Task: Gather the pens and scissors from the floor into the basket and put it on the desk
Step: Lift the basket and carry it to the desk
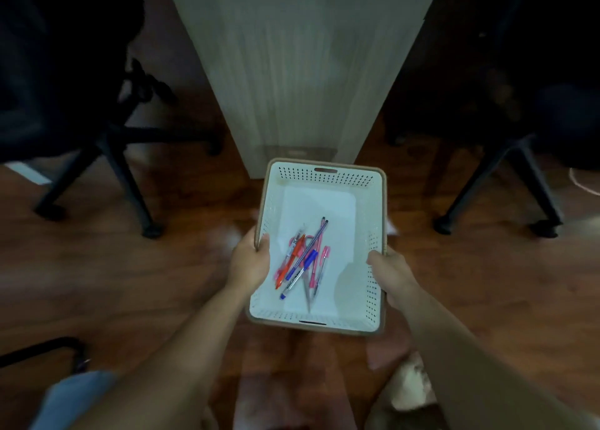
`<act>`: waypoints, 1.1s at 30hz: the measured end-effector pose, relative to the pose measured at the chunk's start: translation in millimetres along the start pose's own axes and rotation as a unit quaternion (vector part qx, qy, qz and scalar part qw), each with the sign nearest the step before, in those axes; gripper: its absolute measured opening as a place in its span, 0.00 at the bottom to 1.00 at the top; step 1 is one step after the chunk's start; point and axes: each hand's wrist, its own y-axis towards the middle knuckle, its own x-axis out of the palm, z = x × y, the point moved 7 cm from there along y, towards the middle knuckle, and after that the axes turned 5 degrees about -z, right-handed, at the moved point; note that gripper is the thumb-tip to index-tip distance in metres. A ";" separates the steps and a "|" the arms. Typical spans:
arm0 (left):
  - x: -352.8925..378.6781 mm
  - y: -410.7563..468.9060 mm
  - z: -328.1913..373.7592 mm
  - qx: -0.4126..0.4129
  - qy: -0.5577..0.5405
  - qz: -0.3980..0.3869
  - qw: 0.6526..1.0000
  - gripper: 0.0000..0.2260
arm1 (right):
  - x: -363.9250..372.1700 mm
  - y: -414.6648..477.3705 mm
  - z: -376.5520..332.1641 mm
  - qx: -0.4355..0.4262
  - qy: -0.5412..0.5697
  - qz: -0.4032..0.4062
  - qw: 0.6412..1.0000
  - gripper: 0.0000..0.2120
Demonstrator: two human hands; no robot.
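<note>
A white perforated basket (324, 178) with a tan rim is held above the wooden floor, in the middle of the view. My left hand (248, 262) grips its left rim and my right hand (391, 273) grips its right rim. Inside lie several pens (303, 260) in orange, blue, pink and grey, bunched toward the near left of the basket floor. Pink-handled scissors (312, 275) lie among them, blades pointing toward me. The pale wooden side panel of the desk (298, 66) rises just beyond the basket.
Black wheeled office chairs stand on both sides: one at the left (107, 157), one at the right (506, 176). A third chair base (45, 351) shows at the lower left. The wooden floor (130, 283) surrounds everything.
</note>
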 end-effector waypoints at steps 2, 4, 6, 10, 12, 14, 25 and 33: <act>-42.5 -50.0 53.6 0.002 0.003 0.002 1.000 0.17 | -15.7 -68.7 -39.8 0.002 0.010 -0.004 1.000 0.19; -76.4 -91.5 98.6 0.006 0.011 0.000 1.000 0.17 | -29.1 -124.3 -71.2 -0.001 0.011 -0.006 1.000 0.17; -120.2 -143.6 156.2 0.011 0.013 -0.006 1.000 0.18 | -47.9 -197.2 -113.3 -0.007 0.007 -0.008 1.000 0.17; -193.7 -238.1 252.6 0.024 0.015 -0.016 0.999 0.18 | -79.7 -332.3 -184.9 -0.012 0.004 0.003 1.000 0.16; -229.5 -279.6 296.3 0.031 0.020 -0.012 0.999 0.18 | -94.0 -392.4 -220.4 -0.031 -0.004 -0.002 1.000 0.13; -258.7 -320.9 327.0 0.038 0.020 -0.013 0.999 0.18 | -104.9 -450.8 -244.7 -0.044 -0.019 0.003 0.999 0.12; -346.7 -400.5 368.5 0.027 -0.014 -0.025 0.999 0.19 | -102.8 -577.9 -311.7 -0.064 -0.041 0.020 0.997 0.13; -413.1 -363.9 418.2 0.090 0.000 -0.076 0.993 0.16 | -93.5 -585.8 -367.0 -0.069 0.007 0.059 0.996 0.06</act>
